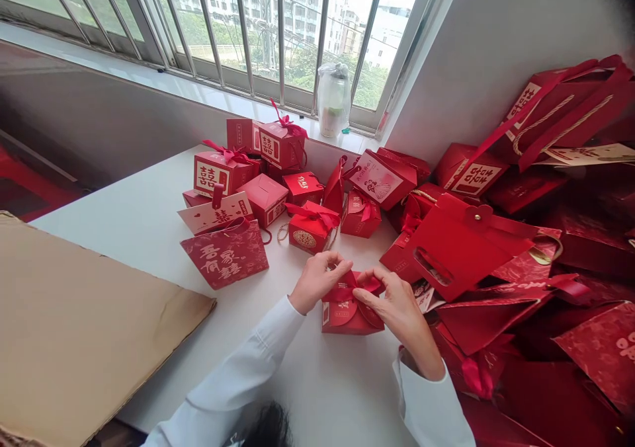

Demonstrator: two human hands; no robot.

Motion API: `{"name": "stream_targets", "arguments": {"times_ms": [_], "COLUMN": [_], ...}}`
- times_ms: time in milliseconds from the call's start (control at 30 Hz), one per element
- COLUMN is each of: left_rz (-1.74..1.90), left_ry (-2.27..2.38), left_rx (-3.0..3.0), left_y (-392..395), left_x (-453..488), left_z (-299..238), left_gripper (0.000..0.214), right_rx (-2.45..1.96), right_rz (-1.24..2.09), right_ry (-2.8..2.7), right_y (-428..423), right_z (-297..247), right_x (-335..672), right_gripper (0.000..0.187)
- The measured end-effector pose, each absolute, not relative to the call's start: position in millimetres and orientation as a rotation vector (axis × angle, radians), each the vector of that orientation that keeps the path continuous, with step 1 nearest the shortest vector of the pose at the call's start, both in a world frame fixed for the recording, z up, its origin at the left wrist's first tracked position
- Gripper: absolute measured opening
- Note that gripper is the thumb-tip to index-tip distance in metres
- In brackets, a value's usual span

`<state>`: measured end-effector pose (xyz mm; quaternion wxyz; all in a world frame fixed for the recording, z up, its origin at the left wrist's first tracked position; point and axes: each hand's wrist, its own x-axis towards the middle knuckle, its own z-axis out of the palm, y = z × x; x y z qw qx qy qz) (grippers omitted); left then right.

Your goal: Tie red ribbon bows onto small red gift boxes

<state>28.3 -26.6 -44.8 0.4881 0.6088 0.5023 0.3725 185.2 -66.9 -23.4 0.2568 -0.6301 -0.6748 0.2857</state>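
A small red gift box [347, 316] with a red ribbon on top stands on the white table [149, 222] right in front of me. My left hand [317, 278] pinches the ribbon at the box's top left. My right hand [397, 308] pinches the ribbon at the top right, its fingers closed on the red band. Both sleeves are white. Behind the box stand several closed red gift boxes, the nearest one [310, 230] tied with a bow.
A flat brown cardboard sheet [74, 328] covers the table's left side. A heap of red paper bags and boxes [536, 262] fills the right side up to the wall. A plastic-wrapped jar [333, 100] stands on the window sill.
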Motion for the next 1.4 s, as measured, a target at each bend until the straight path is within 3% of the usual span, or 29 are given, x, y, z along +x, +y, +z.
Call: {"name": "stream_targets", "arguments": {"times_ms": [200, 367, 633, 900, 1133, 1400], "left_rz": [0.901, 0.894, 0.870, 0.778, 0.622, 0.570], "left_ry": [1.113, 1.107, 1.187, 1.261, 1.211, 1.165], "left_rx": [1.136, 1.203, 1.484, 1.719, 1.715, 1.688], "left_y": [-23.9, -25.9, -33.7, -46.0, -56.6, -58.5], "left_x": [35.1, 31.7, 5.1, -4.3, -9.4, -15.0], "left_z": [-54.7, -53.7, -43.6, -40.8, -41.4, -30.5], "left_gripper": [0.035, 0.040, 0.047, 0.029, 0.025, 0.025], "right_rx": [-1.754, -1.746, -1.700, -1.680, -1.735, -1.715], "right_rz": [0.727, 0.801, 0.979, 0.605, 0.491, 0.671], "right_ry": [-1.865, -1.862, -1.716, -1.821, -1.905, -1.790], "right_y": [-65.6, -65.2, -67.9, -62.4, -54.8, -43.0], "right_z": [-26.4, -22.4, -16.2, -24.4, -25.6, -18.9], "right_x": [180.3, 183.6, 193.9, 184.8, 172.0, 172.7], "right_gripper": [0.010, 0.009, 0.028, 0.028, 0.028, 0.021]}}
